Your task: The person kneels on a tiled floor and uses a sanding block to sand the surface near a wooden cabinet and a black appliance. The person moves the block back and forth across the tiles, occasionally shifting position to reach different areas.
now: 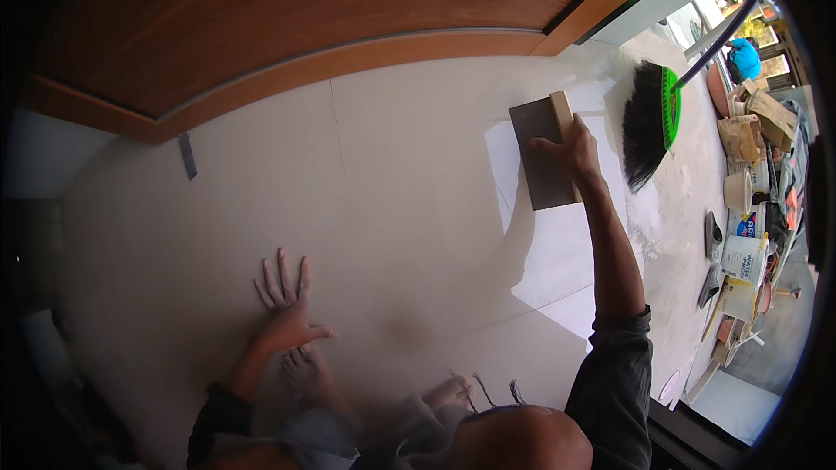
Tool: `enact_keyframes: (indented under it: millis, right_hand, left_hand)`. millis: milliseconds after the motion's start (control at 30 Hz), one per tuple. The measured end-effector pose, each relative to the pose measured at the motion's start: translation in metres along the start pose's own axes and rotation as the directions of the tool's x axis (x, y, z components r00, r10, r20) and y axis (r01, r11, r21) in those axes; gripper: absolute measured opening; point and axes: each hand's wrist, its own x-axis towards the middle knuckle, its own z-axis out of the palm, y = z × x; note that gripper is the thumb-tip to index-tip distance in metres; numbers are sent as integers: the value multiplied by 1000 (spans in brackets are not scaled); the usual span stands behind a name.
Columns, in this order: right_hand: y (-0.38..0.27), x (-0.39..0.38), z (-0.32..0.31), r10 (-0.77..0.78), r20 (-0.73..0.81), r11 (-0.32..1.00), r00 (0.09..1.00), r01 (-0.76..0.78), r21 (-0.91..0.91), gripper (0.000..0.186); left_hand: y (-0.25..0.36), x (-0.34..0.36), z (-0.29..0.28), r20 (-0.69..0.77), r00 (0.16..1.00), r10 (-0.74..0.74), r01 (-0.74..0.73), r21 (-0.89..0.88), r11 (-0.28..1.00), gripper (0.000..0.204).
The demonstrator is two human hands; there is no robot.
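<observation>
My right hand (572,154) grips a flat, dark rectangular blade (535,181) with a pale wooden bar along its right edge, held out toward the upper right over a sunlit patch of tiled floor (418,157). My left hand (283,300) is spread open at the lower left, fingers resting on the tiles. My bare feet (309,379) and bent knee (531,439) show at the bottom.
A wooden door (322,0) spans the top, with a grey strip (188,155) beside it. A green broom (653,122) is at the right, beside buckets (742,257), paper bags (742,137) and dark footwear (714,235). A person in blue (744,59) is farther back.
</observation>
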Motion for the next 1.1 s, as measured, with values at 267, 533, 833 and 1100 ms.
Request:
enact_keyframes:
  millis: [267, 533, 833, 1100]
  right_hand:
    - [25, 16, 7, -15, -66, 1000, 998, 17, 24, 93]
    - [12, 8, 14, -106, -123, 994, 987, 100, -51, 95]
    - [10, -6, 39, -120, -133, 988, 984, 106, -113, 81]
    - [-24, 4, 58, -126, -131, 989, 983, 115, -89, 87]
  left_hand:
    - [1, 7, -7, 13, 1000, 8, -8, -25, 1000, 170]
    - [-1, 6, -4, 23, 1000, -7, 8, -15, 1000, 168]
    - [-2, 11, 0, 10, 1000, 25, -24, -48, 999, 170]
    - [-12, 16, 9, -9, 1000, 0, 0, -8, 1000, 179]
